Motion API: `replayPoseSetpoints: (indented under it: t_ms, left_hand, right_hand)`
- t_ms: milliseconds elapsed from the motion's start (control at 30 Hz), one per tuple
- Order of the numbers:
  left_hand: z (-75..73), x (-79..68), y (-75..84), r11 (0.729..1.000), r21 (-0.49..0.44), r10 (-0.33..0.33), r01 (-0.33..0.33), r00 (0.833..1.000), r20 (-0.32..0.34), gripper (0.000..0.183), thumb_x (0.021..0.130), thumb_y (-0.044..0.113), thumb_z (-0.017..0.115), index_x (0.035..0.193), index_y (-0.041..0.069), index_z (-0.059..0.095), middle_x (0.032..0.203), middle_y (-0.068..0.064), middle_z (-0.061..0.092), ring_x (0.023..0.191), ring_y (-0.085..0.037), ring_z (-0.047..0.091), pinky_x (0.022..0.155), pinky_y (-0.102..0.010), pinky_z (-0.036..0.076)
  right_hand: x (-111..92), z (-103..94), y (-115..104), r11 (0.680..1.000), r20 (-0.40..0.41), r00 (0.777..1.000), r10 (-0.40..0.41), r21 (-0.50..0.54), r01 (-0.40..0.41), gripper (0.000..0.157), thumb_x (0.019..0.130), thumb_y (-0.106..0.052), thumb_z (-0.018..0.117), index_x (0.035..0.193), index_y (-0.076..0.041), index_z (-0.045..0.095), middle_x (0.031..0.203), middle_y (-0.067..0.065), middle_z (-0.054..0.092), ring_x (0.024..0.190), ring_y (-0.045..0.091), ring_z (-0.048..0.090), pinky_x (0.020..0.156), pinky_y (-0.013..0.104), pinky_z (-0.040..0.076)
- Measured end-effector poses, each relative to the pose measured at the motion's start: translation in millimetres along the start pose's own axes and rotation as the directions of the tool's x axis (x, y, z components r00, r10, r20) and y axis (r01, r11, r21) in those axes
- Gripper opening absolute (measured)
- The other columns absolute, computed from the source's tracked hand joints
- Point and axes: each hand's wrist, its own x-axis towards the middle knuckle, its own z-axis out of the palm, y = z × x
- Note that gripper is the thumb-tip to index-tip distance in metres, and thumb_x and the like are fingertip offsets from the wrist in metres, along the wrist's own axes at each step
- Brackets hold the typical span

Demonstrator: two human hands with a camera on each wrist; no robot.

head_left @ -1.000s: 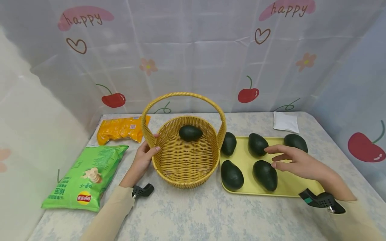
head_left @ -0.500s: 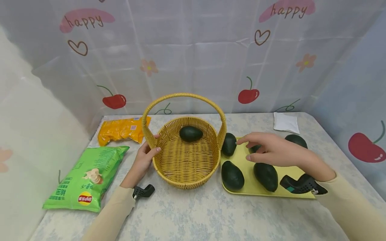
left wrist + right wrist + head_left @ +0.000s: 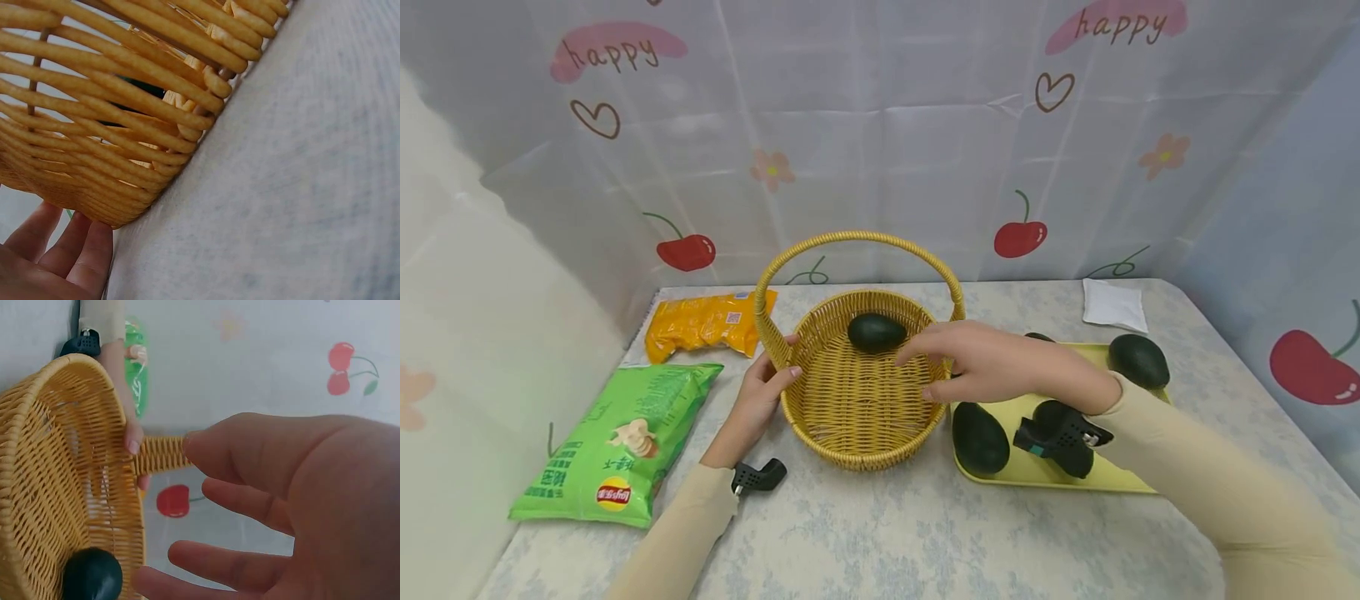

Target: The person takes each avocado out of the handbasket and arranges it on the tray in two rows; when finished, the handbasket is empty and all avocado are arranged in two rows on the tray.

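A yellow wicker basket [image 3: 857, 460] with a tall arched handle stands mid-table, holding one dark green avocado [image 3: 876, 332]. My left hand [image 3: 758, 393] grips its left rim at the foot of the handle; in the left wrist view, fingers [image 3: 87, 259] lie against the weave. Over the basket's right side hovers my right hand [image 3: 981, 364], fingers apart and nothing between them. The right wrist view shows those spread fingers [image 3: 225, 562] near the basket. On a yellow tray [image 3: 1120, 477] lie more avocados, including a front-left one [image 3: 980, 439] and a far-right one [image 3: 1138, 361]; my right arm partly hides others.
A green Lay's chip bag [image 3: 621, 450] lies at the left, with an orange packet [image 3: 700, 327] behind it. At the back right is a small white packet [image 3: 1114, 306]. A printed curtain [image 3: 880, 167] hangs behind the table. The basket handle [image 3: 861, 237] arches high above the rim.
My right hand has moved left from above the tray to over the basket's right side, carrying nothing. The left hand has kept its hold on the rim.
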Motion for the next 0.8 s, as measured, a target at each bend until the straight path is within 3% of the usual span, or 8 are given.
replayPoseSetpoints:
  t_ms: [133,267,500,800]
  left_hand:
    - [-1.0,-0.2,0.9,1.000,0.002,0.005,-0.005,1.000,-0.006,0.053,0.102,0.007,0.054,0.153,0.006,0.040,0.152,-0.020,0.043,0.121,-0.011,0.051,0.091,-0.018,0.049]
    - [-1.2,0.0,0.5,1.000,0.004,-0.001,0.001,1.000,-0.011,0.053,0.102,0.006,0.054,0.153,0.006,0.040,0.152,-0.020,0.043,0.121,-0.010,0.052,0.091,-0.019,0.050]
    - [0.0,0.8,0.9,1.000,0.000,-0.004,0.004,1.000,0.001,0.054,0.102,0.005,0.054,0.154,0.008,0.040,0.155,-0.016,0.041,0.129,-0.018,0.046,0.092,-0.018,0.048]
    - [0.2,0.8,0.3,1.000,-0.001,0.001,-0.001,1.000,0.002,0.053,0.102,0.005,0.054,0.153,0.007,0.040,0.155,-0.017,0.041,0.129,-0.018,0.047,0.092,-0.017,0.049]
  right_hand:
    - [27,3.4,-6,1.000,0.011,1.000,-0.008,-0.009,0.008,0.042,0.095,-0.017,0.066,0.137,-0.014,0.062,0.136,0.002,0.063,0.116,0.019,0.059,0.097,0.041,0.052]
    - [55,8.5,-8,0.998,0.019,1.000,0.012,-0.054,-0.011,0.043,0.096,-0.015,0.064,0.138,-0.013,0.062,0.139,0.005,0.062,0.132,0.023,0.055,0.107,0.044,0.048]
    - [96,13.5,0,0.985,0.048,0.989,0.143,-0.108,-0.138,0.045,0.099,-0.018,0.063,0.143,-0.014,0.058,0.146,0.009,0.057,0.135,0.029,0.053,0.106,0.044,0.049]
    - [129,19.9,18,0.956,0.084,0.960,0.268,-0.150,-0.254,0.045,0.098,-0.011,0.060,0.143,-0.012,0.058,0.148,0.009,0.056,0.139,0.028,0.050,0.105,0.042,0.049]
